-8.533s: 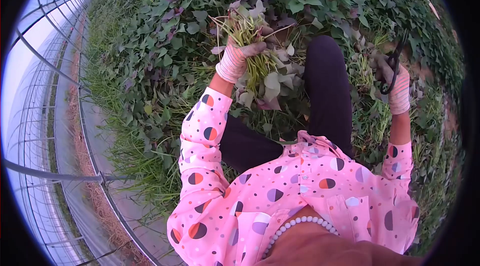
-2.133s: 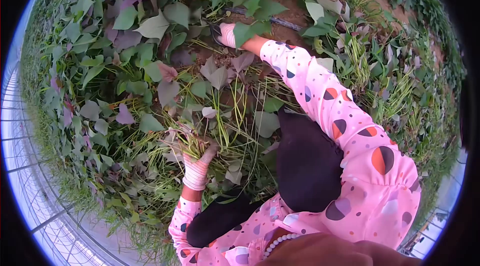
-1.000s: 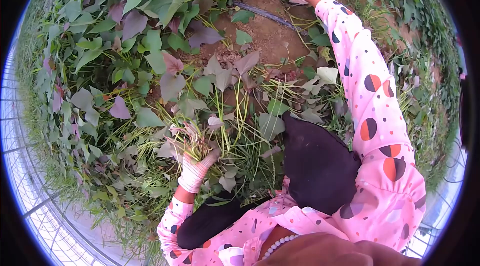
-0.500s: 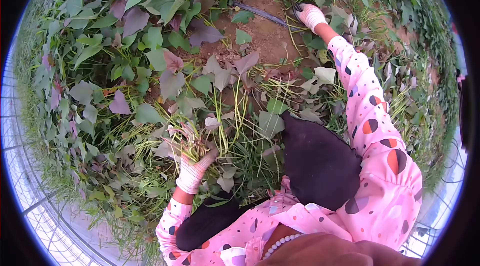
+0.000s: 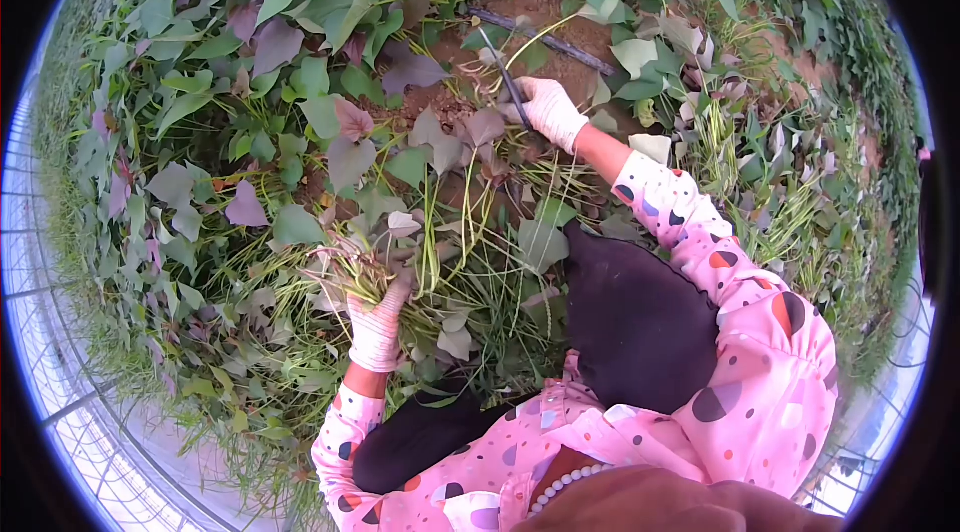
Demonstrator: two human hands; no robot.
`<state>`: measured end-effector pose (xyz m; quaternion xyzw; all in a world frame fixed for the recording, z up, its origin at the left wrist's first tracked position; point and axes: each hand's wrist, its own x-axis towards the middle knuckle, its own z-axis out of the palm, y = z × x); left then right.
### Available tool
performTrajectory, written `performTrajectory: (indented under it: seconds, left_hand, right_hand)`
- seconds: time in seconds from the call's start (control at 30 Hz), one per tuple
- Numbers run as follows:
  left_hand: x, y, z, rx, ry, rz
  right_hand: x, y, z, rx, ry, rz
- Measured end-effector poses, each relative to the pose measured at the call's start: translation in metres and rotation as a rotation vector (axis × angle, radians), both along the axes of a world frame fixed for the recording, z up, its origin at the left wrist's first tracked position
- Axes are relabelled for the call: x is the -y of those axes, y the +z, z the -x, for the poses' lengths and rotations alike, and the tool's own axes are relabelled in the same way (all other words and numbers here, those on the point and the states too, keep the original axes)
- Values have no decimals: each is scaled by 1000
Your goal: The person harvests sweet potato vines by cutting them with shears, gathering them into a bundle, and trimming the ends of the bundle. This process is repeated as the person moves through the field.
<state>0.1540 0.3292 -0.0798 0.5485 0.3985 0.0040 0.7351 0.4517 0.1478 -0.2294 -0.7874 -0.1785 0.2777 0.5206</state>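
My left hand (image 5: pixel 378 330), in a pale striped glove, is wrapped round a bunch of cut stems (image 5: pixel 362 270) at the lower left of centre. Loose ends of the stems stick out above and beside the fingers. Higher up, my right hand (image 5: pixel 550 112), gloved too, grips dark scissors (image 5: pixel 510 84), whose blades point up and to the left. Thin vine stems lie close beside the blades. Just behind that hand a dark drip hose (image 5: pixel 550 40) crosses the bare reddish soil (image 5: pixel 540 4).
Dense leafy vines (image 5: pixel 210 82) spread across the left and back. Low stems and leaves (image 5: pixel 480 282) lie between the hands. My dark-clad knees (image 5: pixel 640 332) are near the front. A white mesh structure (image 5: pixel 80 422) borders the left edge.
My right hand has moved left and nearer, from the hose's right end, and the scissors now show clearly. My left hand has shifted slightly left with the stems.
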Motion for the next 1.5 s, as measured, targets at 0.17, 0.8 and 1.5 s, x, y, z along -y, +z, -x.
performTrajectory:
  seconds: [0.17,0.8,1.5]
  left_hand:
    - [3,-22,-14,5,52,-42]
    - [5,-73,-2,-100,223,110]
    - [2,-72,8,3,299,218]
  right_hand:
    - [-51,66,95,-406,465,-169]
    - [-27,10,49,120,379,267]
    - [-4,-56,75,330,1001,612]
